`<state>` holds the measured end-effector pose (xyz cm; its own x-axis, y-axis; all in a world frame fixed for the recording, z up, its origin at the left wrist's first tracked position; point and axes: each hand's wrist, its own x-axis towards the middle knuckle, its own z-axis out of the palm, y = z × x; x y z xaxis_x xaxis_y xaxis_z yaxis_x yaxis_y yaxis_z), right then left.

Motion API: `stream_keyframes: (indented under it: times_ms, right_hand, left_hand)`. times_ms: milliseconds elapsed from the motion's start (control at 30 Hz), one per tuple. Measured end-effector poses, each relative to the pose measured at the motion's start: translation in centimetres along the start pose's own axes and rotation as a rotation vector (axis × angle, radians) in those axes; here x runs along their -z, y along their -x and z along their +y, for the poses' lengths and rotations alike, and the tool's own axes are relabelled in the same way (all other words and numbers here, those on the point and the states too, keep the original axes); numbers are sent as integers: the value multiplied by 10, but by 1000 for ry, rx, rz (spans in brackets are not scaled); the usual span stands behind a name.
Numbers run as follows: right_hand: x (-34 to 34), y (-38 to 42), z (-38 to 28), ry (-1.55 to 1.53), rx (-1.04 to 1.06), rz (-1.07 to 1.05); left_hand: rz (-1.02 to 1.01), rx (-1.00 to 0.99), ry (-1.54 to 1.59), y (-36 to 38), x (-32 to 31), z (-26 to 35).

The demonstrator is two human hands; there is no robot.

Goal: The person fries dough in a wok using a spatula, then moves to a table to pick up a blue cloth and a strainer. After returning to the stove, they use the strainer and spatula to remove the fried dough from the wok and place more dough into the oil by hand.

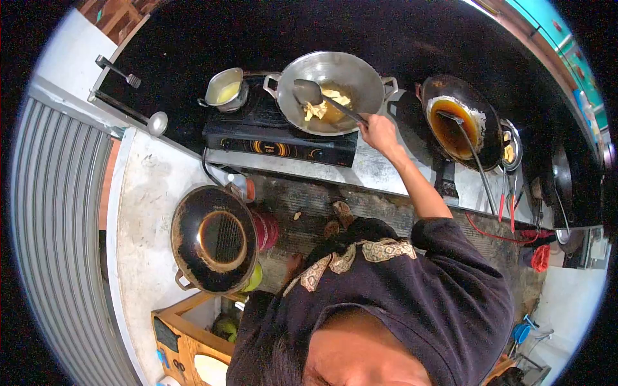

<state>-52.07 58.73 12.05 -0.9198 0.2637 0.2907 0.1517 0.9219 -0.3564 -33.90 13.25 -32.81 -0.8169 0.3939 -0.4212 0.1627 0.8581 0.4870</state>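
Observation:
My right hand (380, 134) is closed round the handle of a dark spatula (309, 92), whose blade is over the inside of a large silver wok (364, 80). Pale yellow pieces (315, 110) lie in a little brownish liquid in the wok. The wok stands on the right part of a black gas stove (283, 147). On its left part is a small metal pot (225, 90) with yellowish contents. My left hand does not show; the left arm is hidden beside the body.
Right of the stove, a dark wok (450, 82) holds brown liquid and a long-handled utensil. Beside it, a metal bowl (513, 138) holds pale pieces, near red-handled tools (513, 215). Lower left, another dark wok (187, 225) stands by a white counter (138, 193). A ladle (158, 123) hangs at the left.

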Motion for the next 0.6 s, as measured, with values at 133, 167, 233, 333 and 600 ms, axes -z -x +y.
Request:
stream_keyframes:
  times_ms: [133, 167, 233, 333, 600]
  right_hand:
    - [-16, -5, 16, 60, -1, 11]
    - [-23, -8, 27, 90, -3, 32]
    - [-28, -12, 47, 151, -8, 70]
    - [-14, -15, 61, 124, -60, 174]
    - [-22, -19, 105, 99, -237, 216]
  left_hand:
    - [-125, 327, 446, -5, 1, -4]
    - [-119, 415, 615, -2, 3, 0]
    - [-22, 487, 818, 3, 0, 9]
    - [-35, 510, 881, 7, 2, 9]
    - [35, 125, 581, 17, -3, -6]
